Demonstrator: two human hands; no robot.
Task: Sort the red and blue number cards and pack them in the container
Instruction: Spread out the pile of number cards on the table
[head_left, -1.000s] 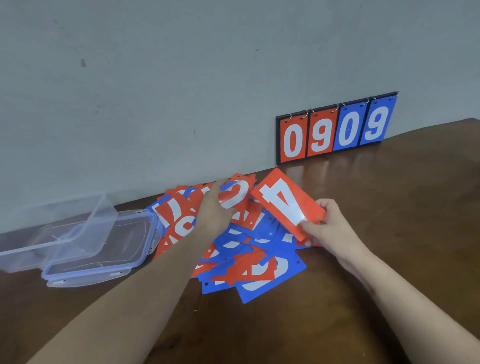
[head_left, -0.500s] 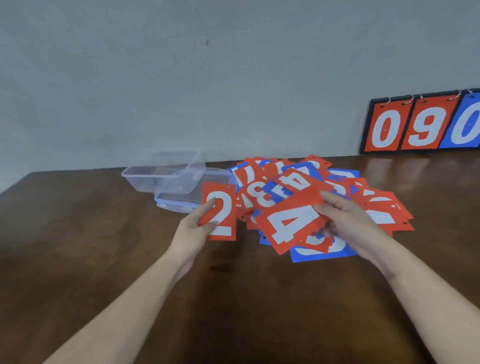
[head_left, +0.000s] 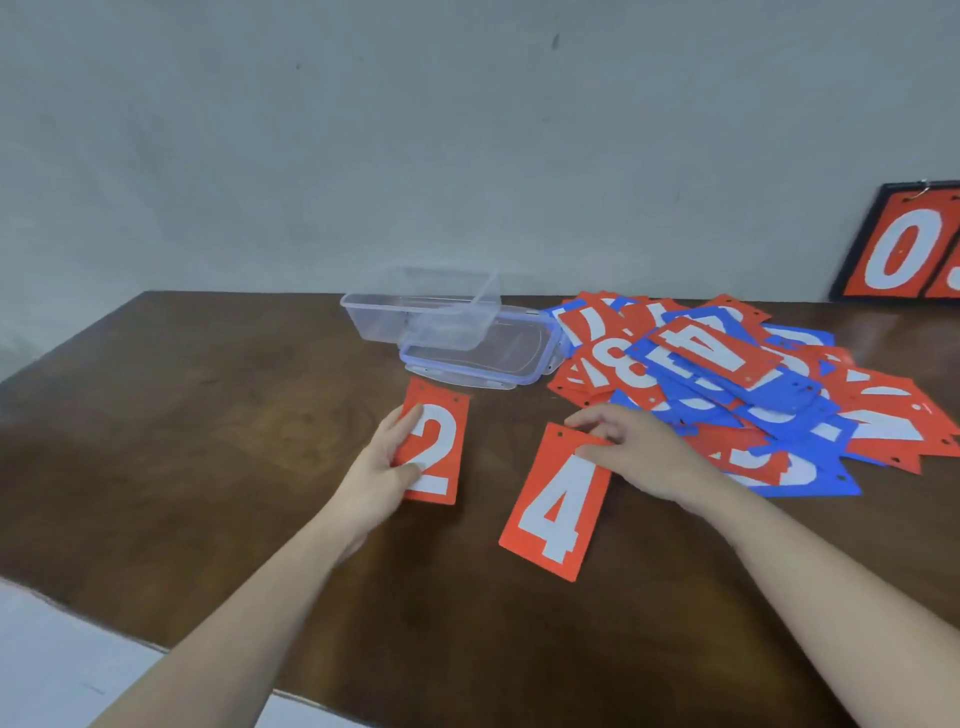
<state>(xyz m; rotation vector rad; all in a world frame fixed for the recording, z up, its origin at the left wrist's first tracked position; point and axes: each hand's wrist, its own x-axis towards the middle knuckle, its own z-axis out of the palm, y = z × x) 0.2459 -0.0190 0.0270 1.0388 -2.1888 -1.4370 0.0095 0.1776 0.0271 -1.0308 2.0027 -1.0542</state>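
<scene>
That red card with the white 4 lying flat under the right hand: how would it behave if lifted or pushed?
The flat red card with the white 4 looks thin and probably light, stiff enough to keep straight edges. Lying flush on the polished brown wooden table, it likely slides easily; the right hand may need to pry an edge.

Red card (head_left: 434, 449) near left read white "2". Red card (head_left: 558, 506) to its right read "4". In the pile (head_left: 727, 395), a red card showed "8", the top red one "4". Scoreboard (head_left: 904, 244) far right showed "0".
</scene>
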